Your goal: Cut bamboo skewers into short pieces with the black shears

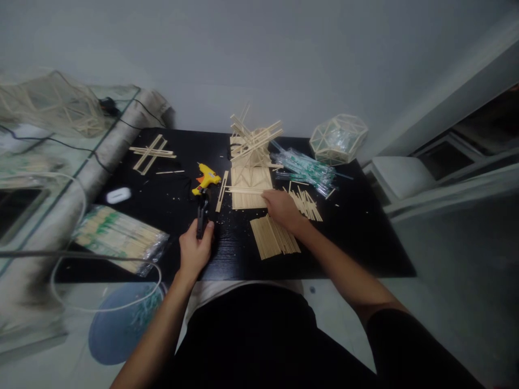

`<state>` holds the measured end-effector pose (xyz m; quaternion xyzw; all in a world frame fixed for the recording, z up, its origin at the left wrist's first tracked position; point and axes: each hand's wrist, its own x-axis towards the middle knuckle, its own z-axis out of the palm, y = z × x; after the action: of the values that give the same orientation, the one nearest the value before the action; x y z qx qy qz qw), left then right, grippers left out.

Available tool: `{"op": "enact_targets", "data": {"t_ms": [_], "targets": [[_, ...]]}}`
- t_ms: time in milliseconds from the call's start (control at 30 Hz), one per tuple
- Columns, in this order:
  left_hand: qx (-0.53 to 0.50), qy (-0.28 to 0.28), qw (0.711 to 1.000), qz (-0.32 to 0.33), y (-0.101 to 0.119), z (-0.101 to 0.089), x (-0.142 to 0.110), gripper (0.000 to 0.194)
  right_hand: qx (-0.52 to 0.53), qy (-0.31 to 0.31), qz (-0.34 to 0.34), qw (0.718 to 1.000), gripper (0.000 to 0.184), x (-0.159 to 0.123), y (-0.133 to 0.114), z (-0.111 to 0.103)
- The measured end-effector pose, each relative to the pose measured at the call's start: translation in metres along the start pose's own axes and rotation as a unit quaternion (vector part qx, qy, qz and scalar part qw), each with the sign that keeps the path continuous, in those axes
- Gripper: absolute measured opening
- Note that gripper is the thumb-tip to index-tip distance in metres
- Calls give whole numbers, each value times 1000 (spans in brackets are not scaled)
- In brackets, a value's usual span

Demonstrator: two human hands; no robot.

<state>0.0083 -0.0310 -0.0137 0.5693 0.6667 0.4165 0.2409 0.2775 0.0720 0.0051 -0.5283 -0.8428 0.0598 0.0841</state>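
Observation:
My left hand (pixel 195 246) is closed around a black hand tool (pixel 201 215) that looks like a spring clamp or pliers; its exact kind is unclear. Just beyond its tip lies a yellow glue gun (pixel 208 178). Between the fingertips of my right hand (pixel 283 207) are the right ends of some thin wooden sticks (pixel 245 189), held level over a flat panel of sticks (pixel 249 202). Behind them a wooden stick framework (pixel 255 145) rests on the panel. A row of loose sticks (pixel 272 237) lies below my right hand, and a messy pile (pixel 308 204) is beside it.
Crossed stick pieces (pixel 152 154), a white case (pixel 118 195) and a bagged bundle of sticks (pixel 119 235) are at the left. Plastic wrappers (pixel 306 167) and a faceted stick frame (pixel 339 139) stand back right. A blue bin (pixel 117 329) sits below the table's edge.

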Motion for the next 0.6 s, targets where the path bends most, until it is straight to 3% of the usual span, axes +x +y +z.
{"op": "enact_targets", "data": {"t_ms": [600], "targets": [[-19, 1, 1000, -8, 1, -1, 1, 31, 4, 11, -21, 1000, 34, 6, 8, 2]]}}
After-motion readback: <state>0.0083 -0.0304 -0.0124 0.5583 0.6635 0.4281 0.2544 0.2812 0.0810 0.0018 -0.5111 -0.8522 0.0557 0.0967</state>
